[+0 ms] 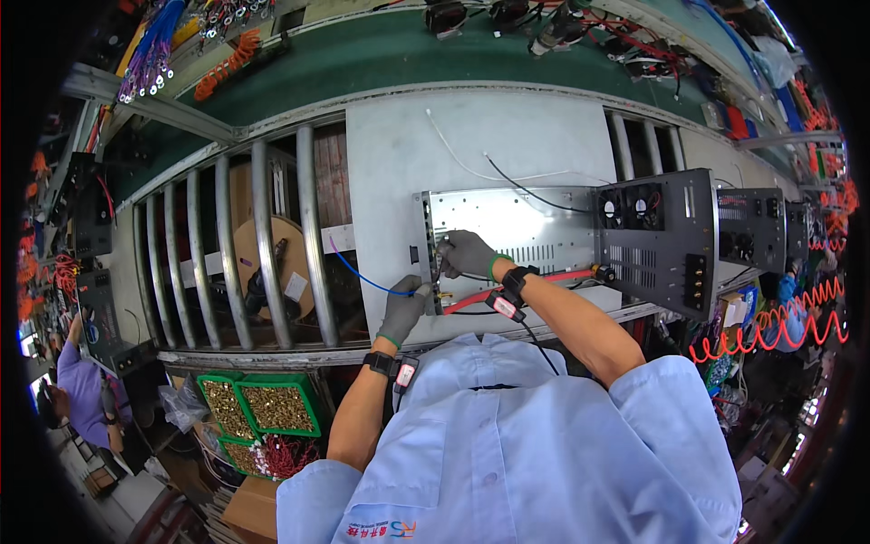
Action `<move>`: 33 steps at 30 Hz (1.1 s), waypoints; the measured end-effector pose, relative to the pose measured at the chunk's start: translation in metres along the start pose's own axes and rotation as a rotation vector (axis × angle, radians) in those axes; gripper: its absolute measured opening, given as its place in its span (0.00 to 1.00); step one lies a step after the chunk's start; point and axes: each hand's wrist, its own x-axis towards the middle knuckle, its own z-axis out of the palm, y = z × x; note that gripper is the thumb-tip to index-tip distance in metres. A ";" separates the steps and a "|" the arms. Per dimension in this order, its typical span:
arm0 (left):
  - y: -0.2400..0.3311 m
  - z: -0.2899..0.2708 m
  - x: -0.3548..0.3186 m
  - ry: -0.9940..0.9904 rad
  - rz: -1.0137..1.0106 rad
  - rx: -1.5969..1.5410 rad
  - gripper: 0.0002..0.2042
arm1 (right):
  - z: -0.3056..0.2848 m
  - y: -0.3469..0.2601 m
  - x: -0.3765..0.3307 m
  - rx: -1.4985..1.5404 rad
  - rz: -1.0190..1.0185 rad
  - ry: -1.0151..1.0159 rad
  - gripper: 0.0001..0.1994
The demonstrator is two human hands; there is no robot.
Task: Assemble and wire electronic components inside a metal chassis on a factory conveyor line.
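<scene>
Pinching a blue wire (362, 276), the gloved left hand (403, 308) sits at the metal chassis (507, 227) left edge; the right hand (467, 254) grips that edge. Two fans (633, 208) sit right; bare grey table (471, 136) beyond.

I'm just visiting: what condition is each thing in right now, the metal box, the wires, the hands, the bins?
Metal chassis: lying flat on the grey bench, open, inside showing.
Blue wire: loose, curving to the chassis edge, pinched by the left hand.
Right hand: gloved, pressing on the chassis's left end.
Red cable: lying along the chassis front.
Black fan unit: closed, standing beside the chassis.
Green bins: full of brass-coloured small parts.
</scene>
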 end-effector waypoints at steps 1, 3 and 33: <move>-0.005 -0.002 -0.001 0.007 0.002 -0.002 0.08 | 0.002 -0.001 -0.004 -0.004 -0.004 -0.005 0.13; -0.012 -0.006 0.001 0.001 -0.021 -0.012 0.08 | 0.007 -0.003 -0.021 -0.311 -0.152 0.170 0.12; -0.009 0.000 0.001 -0.026 -0.023 -0.102 0.04 | 0.040 0.020 -0.046 -0.442 -0.445 0.198 0.07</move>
